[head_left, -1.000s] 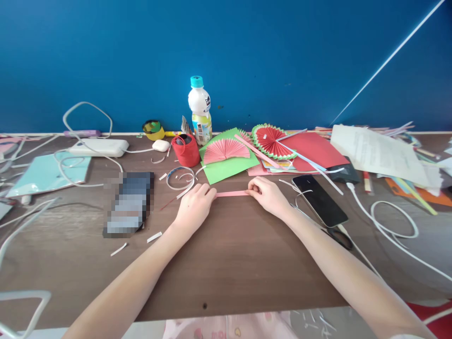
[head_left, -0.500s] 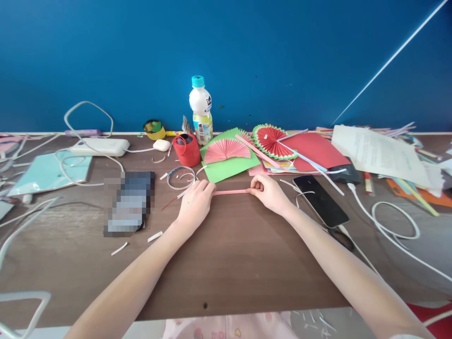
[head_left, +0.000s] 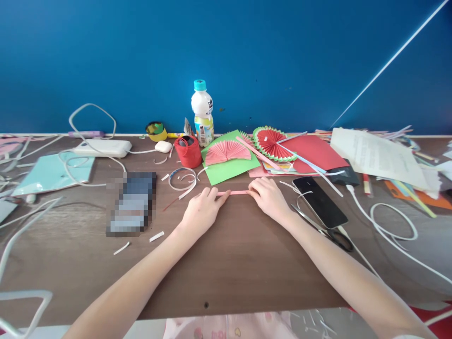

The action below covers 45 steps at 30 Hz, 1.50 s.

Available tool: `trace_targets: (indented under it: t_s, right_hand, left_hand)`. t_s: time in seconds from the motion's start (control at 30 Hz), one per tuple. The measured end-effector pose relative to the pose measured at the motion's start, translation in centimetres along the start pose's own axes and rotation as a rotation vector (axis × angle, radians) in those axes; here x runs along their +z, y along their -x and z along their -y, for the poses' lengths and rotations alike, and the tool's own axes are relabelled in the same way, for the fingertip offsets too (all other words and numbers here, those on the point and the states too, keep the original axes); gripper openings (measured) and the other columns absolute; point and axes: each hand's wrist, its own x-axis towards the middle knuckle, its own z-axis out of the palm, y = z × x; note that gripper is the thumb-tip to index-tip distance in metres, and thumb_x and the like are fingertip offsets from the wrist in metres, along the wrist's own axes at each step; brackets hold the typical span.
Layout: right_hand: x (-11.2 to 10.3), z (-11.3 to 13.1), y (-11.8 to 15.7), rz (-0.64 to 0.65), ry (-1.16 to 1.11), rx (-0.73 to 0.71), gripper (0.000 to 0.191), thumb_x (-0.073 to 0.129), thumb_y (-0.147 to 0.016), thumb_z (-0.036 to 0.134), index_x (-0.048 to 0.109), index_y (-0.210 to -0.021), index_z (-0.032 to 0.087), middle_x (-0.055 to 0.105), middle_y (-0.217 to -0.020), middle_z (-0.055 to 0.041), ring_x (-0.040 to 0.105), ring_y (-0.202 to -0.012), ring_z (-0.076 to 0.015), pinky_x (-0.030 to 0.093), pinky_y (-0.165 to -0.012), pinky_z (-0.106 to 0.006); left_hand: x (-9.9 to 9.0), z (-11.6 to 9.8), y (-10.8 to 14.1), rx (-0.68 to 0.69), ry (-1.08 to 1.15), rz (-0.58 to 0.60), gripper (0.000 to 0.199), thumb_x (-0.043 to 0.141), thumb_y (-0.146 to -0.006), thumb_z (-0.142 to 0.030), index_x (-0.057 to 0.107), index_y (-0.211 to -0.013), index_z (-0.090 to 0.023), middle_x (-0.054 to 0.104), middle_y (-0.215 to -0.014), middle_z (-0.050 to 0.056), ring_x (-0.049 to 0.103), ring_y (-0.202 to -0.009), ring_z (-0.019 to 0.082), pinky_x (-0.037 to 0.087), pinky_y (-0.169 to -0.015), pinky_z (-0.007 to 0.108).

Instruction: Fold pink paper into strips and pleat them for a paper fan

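Matt pink paper strip on smooth wood-grain table.

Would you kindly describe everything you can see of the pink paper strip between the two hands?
The pink paper strip is a narrow, thin band that looks like folded or cut craft paper. It lies flat and roughly level on the brown table, just in front of the green sheet. The left hand presses one end with its fingers; the right hand pinches the other. Both ends are hidden under them.
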Motion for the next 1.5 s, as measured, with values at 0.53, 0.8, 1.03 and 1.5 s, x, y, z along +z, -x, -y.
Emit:
trace_targets:
  t_s: [0.53, 0.8, 1.03, 1.5]
  right_hand:
    - [-0.9, -0.3, 2.9, 0.007, -0.006, -0.027, 0.035, 0.042, -0.083, 0.007, 0.066, -0.106, 0.020, 0.068, -0.103, -0.0048, 0.049, -0.083, -0.0223, 0.039, -0.076, -0.040]
    - [-1.9, -1.9, 2.1, -0.027, -0.237, 0.094, 0.012, 0.053, -0.082, 0.018, 0.065, -0.082, 0.019, 0.062, -0.081, -0.0066, 0.056, -0.079, -0.0207, 0.045, -0.075, -0.036]
    - [-3.3, -0.7, -0.3, 0.014, -0.467, 0.136, 0.012, 0.053, -0.081, 0.021, 0.063, -0.075, 0.019, 0.064, -0.079, -0.0041, 0.058, -0.078, -0.0182, 0.044, -0.076, -0.034]
    - [-5.4, 1.4, -5.0, 0.478, -1.683, 0.057, 0.036, 0.056, -0.081, 0.045, 0.067, -0.091, 0.012, 0.061, -0.070, -0.0050, 0.057, -0.067, -0.0132, 0.044, -0.059, -0.025]
  left_hand:
    - [-0.4, 0.6, 1.3, -0.095, 0.112, 0.085, 0.051, 0.032, -0.083, -0.006, 0.043, -0.131, -0.018, 0.053, -0.096, 0.010, 0.046, -0.090, 0.020, 0.047, -0.057, 0.025]
    - [-0.1, 0.9, 0.7, -0.134, 0.061, -0.006, 0.030, 0.035, -0.089, -0.021, 0.060, -0.106, -0.017, 0.057, -0.084, 0.007, 0.052, -0.082, 0.018, 0.042, -0.058, 0.026]
    - [-0.1, -0.6, -3.1, -0.076, 0.245, -0.033, 0.016, 0.046, -0.086, -0.025, 0.058, -0.092, -0.017, 0.061, -0.089, 0.008, 0.054, -0.089, 0.022, 0.041, -0.076, 0.033]
    - [-5.8, 0.9, -4.3, -0.267, 1.080, 0.036, 0.037, 0.031, -0.088, -0.040, 0.054, -0.070, -0.018, 0.043, -0.059, -0.003, 0.040, -0.057, 0.011, 0.030, -0.056, 0.023]
